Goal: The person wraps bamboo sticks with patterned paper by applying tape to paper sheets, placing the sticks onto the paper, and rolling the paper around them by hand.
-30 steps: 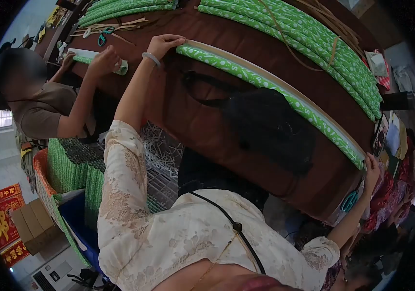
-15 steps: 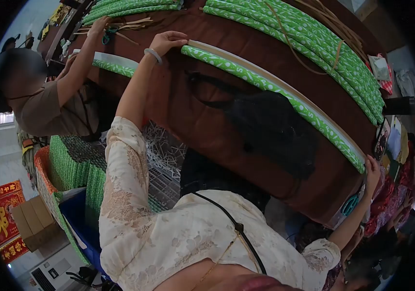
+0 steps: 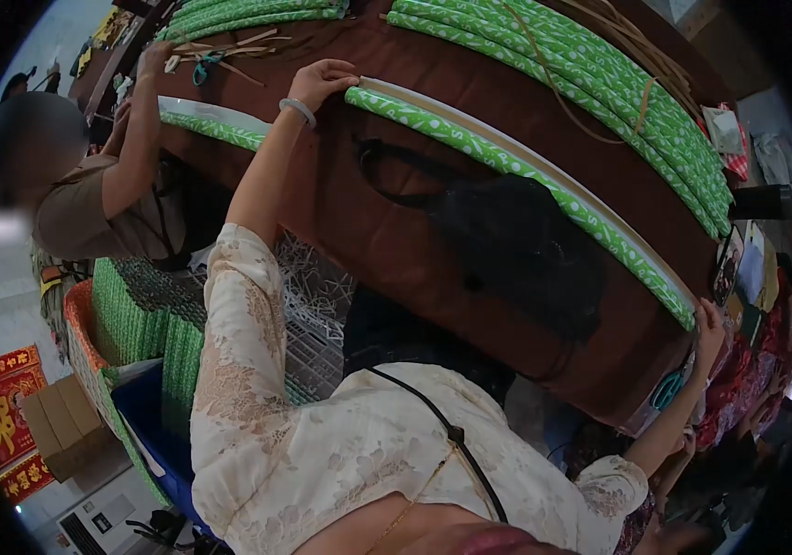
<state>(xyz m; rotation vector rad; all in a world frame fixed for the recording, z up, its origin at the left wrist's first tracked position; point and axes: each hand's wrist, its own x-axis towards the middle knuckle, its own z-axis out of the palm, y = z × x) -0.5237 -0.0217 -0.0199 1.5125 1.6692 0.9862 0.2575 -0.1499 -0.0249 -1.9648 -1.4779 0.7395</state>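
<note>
A long sheet of green paper with white print (image 3: 507, 165), folded over a tan strip, lies across the brown table cover. At its left end is my left hand (image 3: 320, 83), fingers together at the corner. My right hand (image 3: 709, 335) pinches the opposite end near the table's right edge. A pair of teal-handled scissors (image 3: 665, 390) rests close to my right wrist. A black shadow-like bag (image 3: 516, 245) with a strap appears in front of the paper, partly covering its lower edge.
Several green printed rolls (image 3: 562, 88) are stacked at the back with tan strips. To the left a co-worker (image 3: 104, 199) handles another green sheet (image 3: 215, 129). Tan strips and blue-handled scissors (image 3: 202, 69) lie nearby. A basket of green rolls (image 3: 128, 319) stands below left.
Both of my hands and the paper between them stay nearly still. The co-worker's arm has shifted left, and their green sheet shows more of its length.
</note>
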